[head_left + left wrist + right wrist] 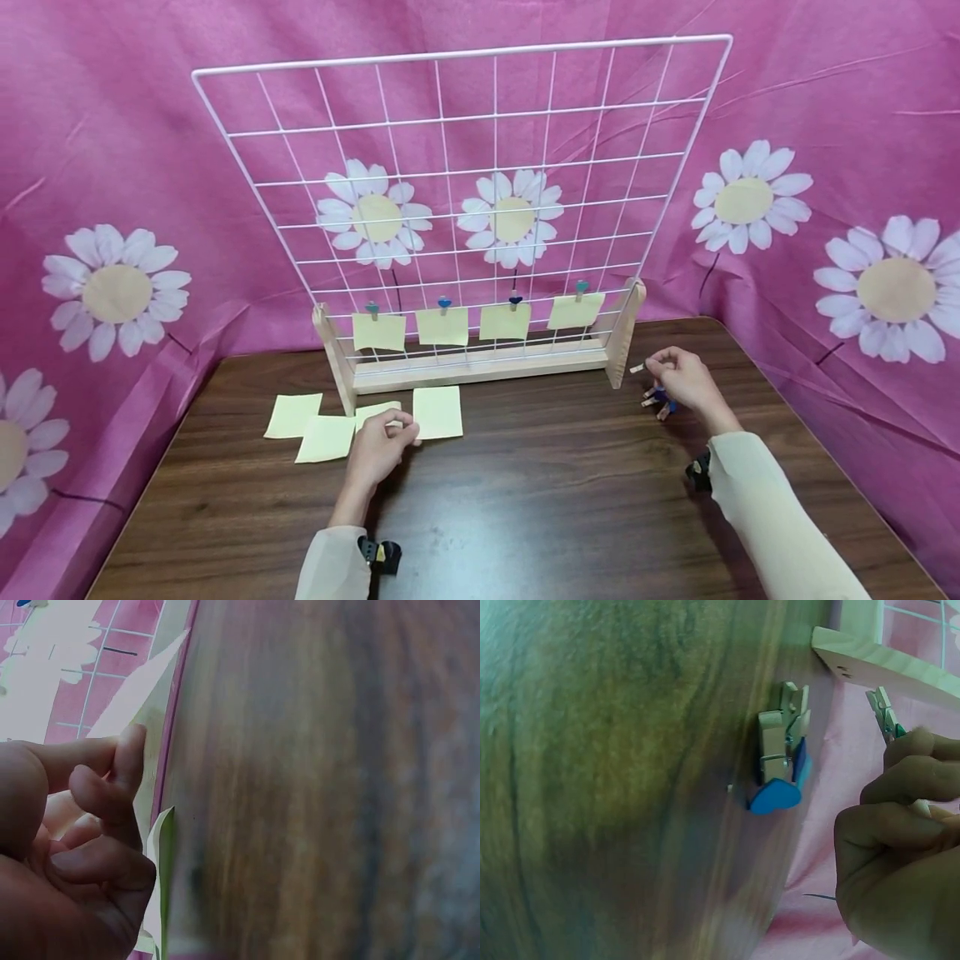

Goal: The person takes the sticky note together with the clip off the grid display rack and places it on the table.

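Note:
My left hand (381,446) pinches the edge of a pale yellow sticky note (438,412) between thumb and fingertip. In the left wrist view that note (139,690) stands tilted off the fingertips, the other fingers curled. My right hand (684,382) grips a small wooden clothespin (637,367) whose jaw end points left, toward the rack. A bit of green shows at its held end in the right wrist view, where the clothespin (885,712) sticks out past the fingers. Just below that hand lie several more clothespins (660,403), with blue hearts (776,796) on them.
A white wire grid (495,108) stands in a wooden base (480,371) at the table's back. Several notes (442,327) hang along its lower part from heart clothespins. Three other notes (324,439) lie at the left, one partly behind my left hand. Pink flowered cloth (600,250) surrounds the table.

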The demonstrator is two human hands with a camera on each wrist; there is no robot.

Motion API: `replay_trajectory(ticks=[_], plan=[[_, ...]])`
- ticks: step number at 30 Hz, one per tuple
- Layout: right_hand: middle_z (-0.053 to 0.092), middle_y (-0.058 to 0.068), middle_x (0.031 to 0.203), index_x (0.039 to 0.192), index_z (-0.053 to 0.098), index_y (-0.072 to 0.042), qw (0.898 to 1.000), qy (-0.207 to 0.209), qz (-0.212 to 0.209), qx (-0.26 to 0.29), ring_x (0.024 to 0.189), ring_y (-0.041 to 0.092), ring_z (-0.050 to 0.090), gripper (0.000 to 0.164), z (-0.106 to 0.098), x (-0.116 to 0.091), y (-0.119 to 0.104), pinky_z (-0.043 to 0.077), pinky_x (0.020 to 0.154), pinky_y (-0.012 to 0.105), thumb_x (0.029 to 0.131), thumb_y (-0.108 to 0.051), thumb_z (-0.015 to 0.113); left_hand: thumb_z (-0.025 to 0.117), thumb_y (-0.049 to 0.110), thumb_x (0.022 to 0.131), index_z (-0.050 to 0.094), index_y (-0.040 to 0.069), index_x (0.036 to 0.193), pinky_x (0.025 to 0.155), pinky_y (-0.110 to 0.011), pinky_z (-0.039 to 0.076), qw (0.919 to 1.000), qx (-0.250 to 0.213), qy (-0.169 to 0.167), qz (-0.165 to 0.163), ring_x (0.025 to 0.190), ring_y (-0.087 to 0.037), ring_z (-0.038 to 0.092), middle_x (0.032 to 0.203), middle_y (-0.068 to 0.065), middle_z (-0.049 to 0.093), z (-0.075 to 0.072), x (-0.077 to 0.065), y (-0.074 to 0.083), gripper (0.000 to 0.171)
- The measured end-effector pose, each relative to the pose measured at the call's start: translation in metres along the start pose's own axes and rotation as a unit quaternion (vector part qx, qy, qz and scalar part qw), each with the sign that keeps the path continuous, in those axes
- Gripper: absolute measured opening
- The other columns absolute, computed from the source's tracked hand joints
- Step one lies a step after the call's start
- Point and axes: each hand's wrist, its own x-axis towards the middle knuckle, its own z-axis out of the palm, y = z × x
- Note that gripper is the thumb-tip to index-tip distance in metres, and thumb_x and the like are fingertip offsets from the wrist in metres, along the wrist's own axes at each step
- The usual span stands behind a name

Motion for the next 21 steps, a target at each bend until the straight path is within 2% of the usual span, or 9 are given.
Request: replay_trajectory(ticks=[4,6,9,13,17,21], plan=[[0.063,0.007,0.072,0.108,0.059,0.009,1.0,0.002,0.005,-0.03,0.064,0.015,0.055,0.032,0.002,0.003,0.005,0.044,0.065,0.031,0.104,-0.022,0.055,0.069,0.008,0.093,0.071,0.004,0.094,0.048,-0.025,0.042,0.9998,0.009,-0.011,-0.011,0.045,-0.009,0.047,0.07,-0.005,0.073,0.0,0.001,0.0,0.004],[0.064,0.009,0.077,0.108,0.059,0.009,1.0,-0.003,0.014,-0.026,0.067,0.017,0.058,0.032,0.004,0.003,0.008,0.047,0.067,0.033,0.104,-0.022,0.055,0.069,0.008,0.093,0.071,0.004,0.094,0.047,-0.025,0.042,0.9997,0.011,-0.015,-0.017,0.045,-0.01,0.047,0.069,-0.005,0.073,-0.001,0.002,-0.001,0.005],[0.065,0.011,0.084,0.107,0.059,0.01,0.999,-0.008,0.03,-0.015,0.07,0.015,0.058,0.032,0.005,0.003,0.012,0.049,0.064,0.03,0.104,-0.022,0.054,0.069,0.009,0.093,0.07,0.005,0.094,0.044,-0.024,0.037,0.9993,0.016,-0.021,-0.025,0.043,-0.011,0.045,0.07,-0.004,0.073,-0.001,0.003,-0.002,0.004],[0.066,0.014,0.086,0.108,0.057,0.011,0.998,-0.017,0.053,0.024,0.062,0.017,0.062,0.03,0.008,0.002,0.016,0.054,0.056,0.032,0.104,-0.019,0.054,0.068,0.01,0.092,0.07,0.006,0.094,0.041,-0.023,0.031,0.9988,0.023,-0.027,-0.033,0.04,-0.01,0.04,0.069,-0.002,0.073,-0.001,0.004,-0.005,0.005],[0.063,0.014,0.088,0.106,0.058,0.011,0.998,-0.02,0.059,0.019,0.067,0.02,0.061,0.03,0.008,0.002,0.019,0.054,0.059,0.033,0.103,-0.019,0.055,0.068,0.011,0.092,0.071,0.006,0.095,0.04,-0.022,0.029,0.9986,0.024,-0.031,-0.035,0.039,-0.008,0.035,0.068,-0.002,0.072,-0.001,0.006,-0.007,0.007],[0.062,0.014,0.088,0.104,0.06,0.012,0.998,-0.024,0.063,0.016,0.065,0.019,0.06,0.03,0.009,0.004,0.021,0.052,0.057,0.033,0.102,-0.018,0.054,0.067,0.011,0.091,0.071,0.006,0.096,0.04,-0.022,0.029,0.9983,0.03,-0.032,-0.038,0.038,-0.007,0.032,0.066,-0.001,0.072,-0.001,0.007,-0.007,0.009]])
